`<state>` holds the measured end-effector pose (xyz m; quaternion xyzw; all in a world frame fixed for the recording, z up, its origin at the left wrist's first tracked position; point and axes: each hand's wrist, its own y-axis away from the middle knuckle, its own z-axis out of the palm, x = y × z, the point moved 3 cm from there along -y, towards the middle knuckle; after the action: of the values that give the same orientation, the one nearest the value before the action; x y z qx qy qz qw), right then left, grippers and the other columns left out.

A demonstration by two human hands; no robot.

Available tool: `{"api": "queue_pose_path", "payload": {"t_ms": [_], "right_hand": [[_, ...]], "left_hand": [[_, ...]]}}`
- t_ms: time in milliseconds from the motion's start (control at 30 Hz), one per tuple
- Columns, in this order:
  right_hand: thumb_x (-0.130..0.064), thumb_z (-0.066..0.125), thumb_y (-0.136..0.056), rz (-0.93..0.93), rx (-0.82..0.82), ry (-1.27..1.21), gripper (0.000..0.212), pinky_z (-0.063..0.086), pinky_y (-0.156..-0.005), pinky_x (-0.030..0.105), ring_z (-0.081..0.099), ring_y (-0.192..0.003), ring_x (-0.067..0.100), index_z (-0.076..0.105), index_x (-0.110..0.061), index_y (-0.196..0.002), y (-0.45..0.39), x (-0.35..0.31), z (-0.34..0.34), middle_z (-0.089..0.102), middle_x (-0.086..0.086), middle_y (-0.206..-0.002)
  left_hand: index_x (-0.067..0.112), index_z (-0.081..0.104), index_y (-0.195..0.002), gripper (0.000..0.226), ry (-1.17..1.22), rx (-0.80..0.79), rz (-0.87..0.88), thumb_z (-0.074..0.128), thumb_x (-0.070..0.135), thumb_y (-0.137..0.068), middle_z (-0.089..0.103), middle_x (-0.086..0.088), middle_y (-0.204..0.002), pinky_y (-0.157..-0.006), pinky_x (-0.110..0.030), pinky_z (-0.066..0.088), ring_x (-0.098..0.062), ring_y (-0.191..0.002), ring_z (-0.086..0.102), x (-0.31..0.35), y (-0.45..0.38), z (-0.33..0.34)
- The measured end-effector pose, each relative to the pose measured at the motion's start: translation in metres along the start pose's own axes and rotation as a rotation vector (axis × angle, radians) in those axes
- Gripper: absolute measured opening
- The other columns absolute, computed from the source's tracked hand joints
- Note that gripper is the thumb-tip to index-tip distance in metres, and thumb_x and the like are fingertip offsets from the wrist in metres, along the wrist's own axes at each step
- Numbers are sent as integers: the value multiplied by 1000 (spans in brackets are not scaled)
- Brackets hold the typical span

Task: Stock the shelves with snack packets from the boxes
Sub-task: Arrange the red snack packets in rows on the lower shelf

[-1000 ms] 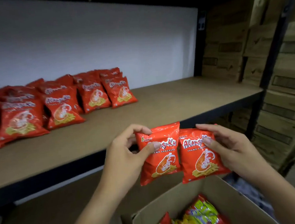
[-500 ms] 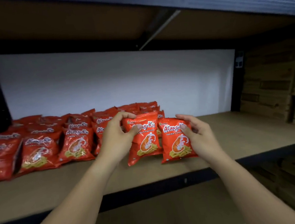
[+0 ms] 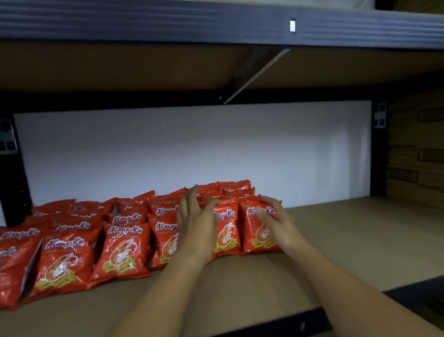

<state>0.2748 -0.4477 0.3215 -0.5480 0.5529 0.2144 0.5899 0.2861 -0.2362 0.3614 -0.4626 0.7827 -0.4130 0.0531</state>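
- Head view: two red packets (image 3: 227, 229) stand at the right end of the row (image 3: 120, 245) on the shelf (image 3: 354, 237).
- Left hand (image 3: 196, 223) spread flat against one; right hand (image 3: 275, 221) curls over the other.
- Letting go carelessly could tip them forward.
- Bare board lies rightward; the front edge (image 3: 254, 328) is near.

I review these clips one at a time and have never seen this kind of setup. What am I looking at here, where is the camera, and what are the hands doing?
No machine is involved: a person wears one camera on the head, looking forward and down at their own arms. In front is a brown shelf in a dark metal rack, with a white wall behind. Rows of red prawn cracker packets stand on it. The left hand is open, fingers straight, against one packet at the end of the front row. The right hand curls its fingers over the last packet. Both packets rest on the shelf.
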Motion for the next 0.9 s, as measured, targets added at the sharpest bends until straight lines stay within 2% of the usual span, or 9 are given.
{"api": "queue_pose_path", "payload": {"t_ms": [33, 100, 167, 267, 433, 600, 667, 767, 900], "right_hand": [[-68, 73, -72, 6, -33, 57, 61, 45, -105, 54, 49, -129, 30, 45, -63, -126, -2, 4, 0, 58, -5, -130], [-59, 81, -59, -2, -82, 112, 84, 42, -108, 53, 41, -133, 28, 38, -65, -131, -2, 5, 2, 48, -6, -135], [-52, 83, -64, -44, -93, 140, 87, 45, -107, 51, 40, -134, 25, 35, -65, -135, 1, 2, 1, 39, -2, -142], [-36, 82, -79, -123, -119, 134, 83, 49, -104, 42, 48, -128, 18, 33, -56, -143, 0, 6, 0, 27, -2, -150], [-27, 74, -88, -165, -169, 131, 76, 47, -107, 43, 47, -132, 17, 31, -69, -135, 2, 8, -1, 25, -6, -154], [-52, 56, -88, -191, -112, 515, 69, 23, -117, 51, 25, -134, 23, 11, -77, -133, 6, 5, -1, 29, -8, -156], [-53, 56, -90, -153, -118, 552, 69, 20, -118, 52, 22, -136, 25, 9, -75, -135, 8, 4, 0, 22, -6, -160], [-68, 52, -79, -133, -102, 567, 75, 15, -118, 55, 14, -145, 30, 7, -73, -139, 14, -1, -2, 8, -2, -165], [-66, 61, -76, -104, -76, 546, 82, 13, -118, 59, 4, -149, 30, 8, -75, -137, 26, -4, -11, 2, 4, -166]], "left_hand": [[26, 48, -143, 43, -114, 7, 31, 55, 21, -101, 9, -9, -163, -122, -52, 16, -33, -151, 0, -1, 1, 2], [25, 36, -152, 52, -250, -18, 81, 47, 39, -103, 10, -12, -163, -121, -56, 21, -36, -150, 4, -4, 5, 6], [24, 19, -158, 66, -282, -110, 79, 27, 58, -101, 5, -10, -164, -122, -54, 20, -33, -151, 3, -11, 10, 12], [25, 1, -160, 87, -334, -203, 95, 9, 76, -89, 1, -8, -166, -123, -45, 5, -31, -153, 1, -19, 10, 21], [23, 32, -155, 87, -439, -127, 173, 12, 78, -90, 40, -14, -154, -119, -48, 22, -36, -141, 35, -24, 9, 26], [22, 40, -151, 82, -461, -113, 192, 17, 75, -93, 47, -13, -149, -120, -45, 7, -36, -141, 37, -24, 12, 25], [22, 39, -152, 81, -439, -97, 185, 19, 74, -94, 42, -13, -153, -119, -44, 3, -35, -144, 33, -22, 14, 23], [25, 23, -158, 80, -366, -78, 191, 21, 72, -94, 20, -10, -164, -121, -40, -4, -31, -150, 15, -19, 18, 21], [23, 21, -158, 74, -306, -74, 219, 35, 62, -96, 19, -9, -164, -123, -45, 12, -31, -149, 16, -6, 26, 15]]}}
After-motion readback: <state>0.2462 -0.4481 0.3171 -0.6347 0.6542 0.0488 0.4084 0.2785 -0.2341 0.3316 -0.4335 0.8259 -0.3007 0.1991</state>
